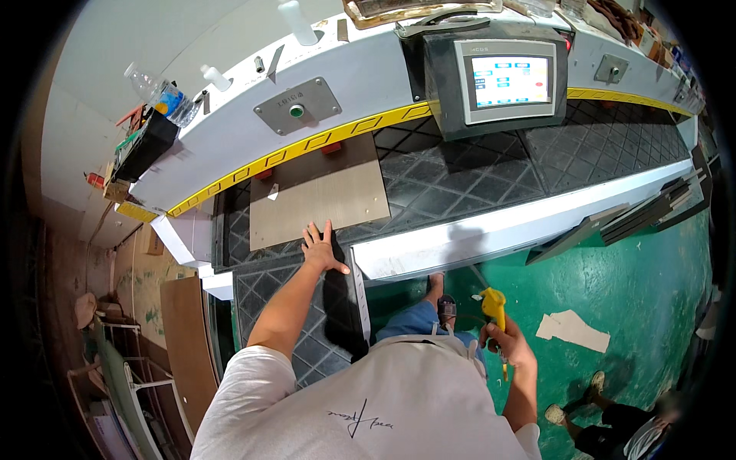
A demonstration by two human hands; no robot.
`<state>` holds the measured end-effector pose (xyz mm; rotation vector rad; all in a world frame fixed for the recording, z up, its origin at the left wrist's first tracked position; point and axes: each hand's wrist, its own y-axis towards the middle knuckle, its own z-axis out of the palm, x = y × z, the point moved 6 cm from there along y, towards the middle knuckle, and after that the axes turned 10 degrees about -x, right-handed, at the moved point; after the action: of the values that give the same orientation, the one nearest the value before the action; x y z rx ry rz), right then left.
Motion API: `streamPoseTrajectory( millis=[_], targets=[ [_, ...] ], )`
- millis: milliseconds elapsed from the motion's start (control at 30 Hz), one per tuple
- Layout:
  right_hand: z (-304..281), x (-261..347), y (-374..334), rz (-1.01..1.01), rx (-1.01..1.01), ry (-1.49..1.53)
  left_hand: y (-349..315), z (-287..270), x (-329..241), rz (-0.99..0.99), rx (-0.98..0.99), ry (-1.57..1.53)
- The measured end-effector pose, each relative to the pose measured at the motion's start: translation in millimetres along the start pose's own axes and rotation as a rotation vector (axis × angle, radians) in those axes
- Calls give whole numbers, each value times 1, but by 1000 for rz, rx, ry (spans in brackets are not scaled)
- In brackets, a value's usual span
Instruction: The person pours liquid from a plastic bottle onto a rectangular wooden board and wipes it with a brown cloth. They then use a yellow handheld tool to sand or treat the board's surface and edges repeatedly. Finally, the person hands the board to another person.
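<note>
A flat grey-brown panel [330, 188] lies on the black, grooved machine bed, under the yellow-striped beam. My left hand [322, 249] is open, fingers spread, with its fingertips at the panel's near edge. A small white scrap [274, 192] sits on the panel's left part. Down at my right side, my right hand [507, 343] is closed around a yellow air blow gun [494, 305], whose head points up and away from me. Part of its grip is hidden by the fingers.
A control box with a lit screen [512, 81] juts from the white beam [368, 73]. Bottles [297, 23] stand on top. Dark sheets [644, 211] lean at the right. A cardboard piece [575, 330] lies on the green floor. Another person [629, 429] is at lower right.
</note>
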<state>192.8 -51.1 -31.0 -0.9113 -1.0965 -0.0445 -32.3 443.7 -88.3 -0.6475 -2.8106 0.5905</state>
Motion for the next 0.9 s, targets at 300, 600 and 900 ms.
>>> streamPoseTrajectory(
  millis=[300, 600, 900],
  targets=[
    [-9, -1, -9, -22, -84, -2, -4, -5, -3, 0, 22, 13],
    [11, -14, -15, 128, 217, -87, -4, -5, 13, 26, -71, -60],
    [15, -17, -14, 115, 234, -94, -3, -4, 9, -59, -31, -81]
  ],
)
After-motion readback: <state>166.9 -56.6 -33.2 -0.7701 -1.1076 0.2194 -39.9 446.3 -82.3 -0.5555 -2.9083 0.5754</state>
